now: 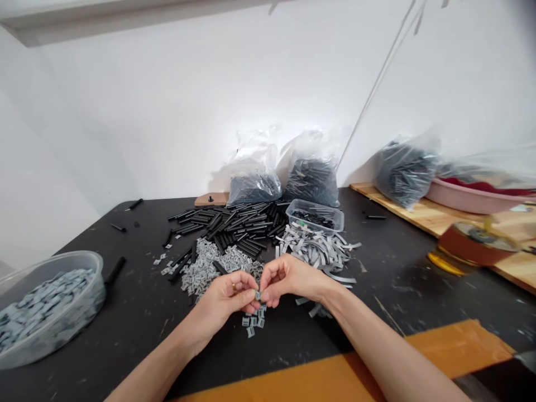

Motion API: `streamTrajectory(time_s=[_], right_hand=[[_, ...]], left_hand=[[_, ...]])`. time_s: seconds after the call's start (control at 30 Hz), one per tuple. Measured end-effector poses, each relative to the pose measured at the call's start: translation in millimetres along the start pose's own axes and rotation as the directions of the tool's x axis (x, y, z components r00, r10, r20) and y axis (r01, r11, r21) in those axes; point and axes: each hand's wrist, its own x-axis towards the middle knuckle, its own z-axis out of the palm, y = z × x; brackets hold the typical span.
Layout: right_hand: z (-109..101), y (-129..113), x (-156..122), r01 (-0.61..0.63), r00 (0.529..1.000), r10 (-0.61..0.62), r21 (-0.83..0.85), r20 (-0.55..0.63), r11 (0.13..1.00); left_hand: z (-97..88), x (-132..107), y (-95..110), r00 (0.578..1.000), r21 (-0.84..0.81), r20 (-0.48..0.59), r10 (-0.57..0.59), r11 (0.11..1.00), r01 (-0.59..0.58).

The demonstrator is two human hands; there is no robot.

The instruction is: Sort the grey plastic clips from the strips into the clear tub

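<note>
- Hands: left hand [221, 308] and right hand [291, 281], both raised over the table and nearly touching, fingers curled, each gripping between finger and thumb one small grey piece [257, 295]; its shape is mostly hidden. Ring [233, 286] on the left hand.
- Loose pieces: small scatter of grey pieces [252, 324] on the table directly below the hands.
- Heap: broad spread of grey clips [205, 273] just left of the hands, some lying among black tubes.
- Tubes: large heap of black tubes [234, 229] behind the clips, many lying roughly parallel; a few stray tubes [134, 204] lie apart.
- Strips: tangled pile of grey strips [314, 251] to the right, beside the clips.
- Tray: clear plastic tray [314, 207] behind the strips, holding black pieces.
- Tub: clear plastic tub [84, 262] at far left, well filled with grey pieces; whether they match the clips is hard to tell.
- Bags: three clear bags of black tubes, two against the wall [253, 192] [312, 184], one on a wooden board [406, 174].
- Other: pink basin [473, 200] on the board; blurred amber roll [473, 245] at right.
- Stock: large loose quantities lie on the black table [377, 301]; tub and bags hold more.
</note>
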Motion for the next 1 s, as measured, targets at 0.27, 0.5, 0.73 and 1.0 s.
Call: streamTrajectory(time_s=[0.27, 0.5, 0.73, 1.0], right_hand=[[1, 6, 3, 0.069, 0.994, -0.080, -0.141, -0.076, 0.988], [8, 11, 7, 0.183, 0.975, -0.195, -0.114, -0.105, 0.977], [13, -1, 2, 0.367, 0.907, -0.419, -0.411, -0.041, 0.835], [15, -3, 1, 0.407, 0.886, -0.436, -0.189, -0.159, 0.894]], left_hand=[[1.9, 1, -1, 1.000, -0.001, -0.021, 0.009, 1.000, -0.009], [-2.1, 1, -3, 0.998, -0.033, -0.055, -0.003, 0.999, 0.002], [-8.2, -1, 2, 0.997, -0.105, -0.072, -0.016, 0.994, 0.008], [-20.0, 1, 7, 0.974, -0.324, -0.222, -0.041, 0.946, -0.034]])
